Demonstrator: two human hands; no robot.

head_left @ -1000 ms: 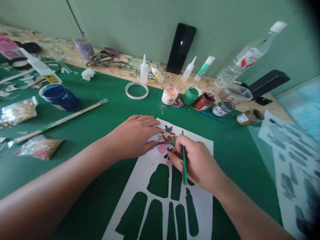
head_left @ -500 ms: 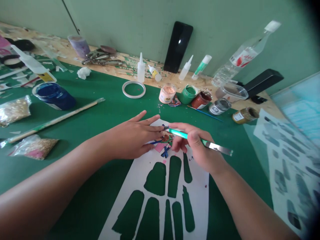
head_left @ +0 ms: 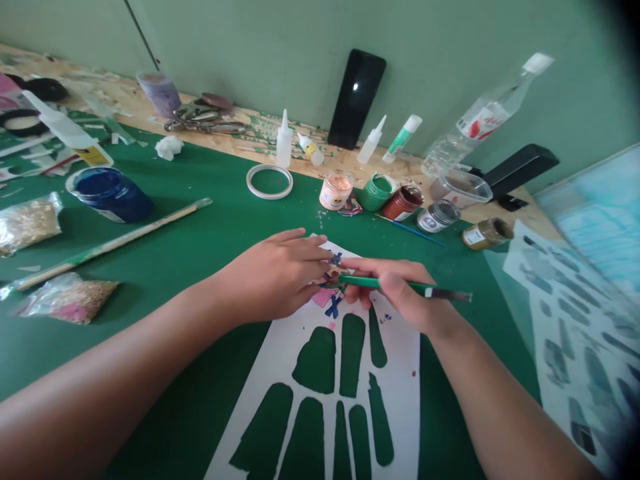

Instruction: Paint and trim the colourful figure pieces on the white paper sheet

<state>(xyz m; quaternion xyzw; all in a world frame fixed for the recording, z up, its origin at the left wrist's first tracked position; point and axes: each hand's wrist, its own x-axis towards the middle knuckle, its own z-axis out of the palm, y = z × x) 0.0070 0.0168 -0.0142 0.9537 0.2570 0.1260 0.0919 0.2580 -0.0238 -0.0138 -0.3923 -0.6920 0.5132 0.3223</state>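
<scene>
A white sheet with cut-out openings [head_left: 309, 388] lies on the green mat [head_left: 165, 393]. My right hand [head_left: 400, 287] grips a green-handled tool [head_left: 365, 281] lying nearly level, its tip near the small coloured pieces at the sheet's top. My left hand [head_left: 277, 275] rests palm down on the upper left of the sheet, fingers extended toward those pieces. Between the hands show a pink piece [head_left: 323, 297] and a blue cross-shaped piece [head_left: 333, 306]. The fingertips partly cover the other pieces.
Open paint jars, one pink [head_left: 336, 190], stand behind the hands. A blue paint jar [head_left: 120, 199], a long stick [head_left: 115, 243] and bead bags [head_left: 75, 298] lie left. Behind are a black phone [head_left: 357, 99] and a plastic bottle [head_left: 480, 120]. Another cut sheet [head_left: 543, 313] lies right.
My left fingers have drawn closer together and shifted slightly lower. The green tool in my right hand has rotated to a more level angle, and its tip sits a little lower.
</scene>
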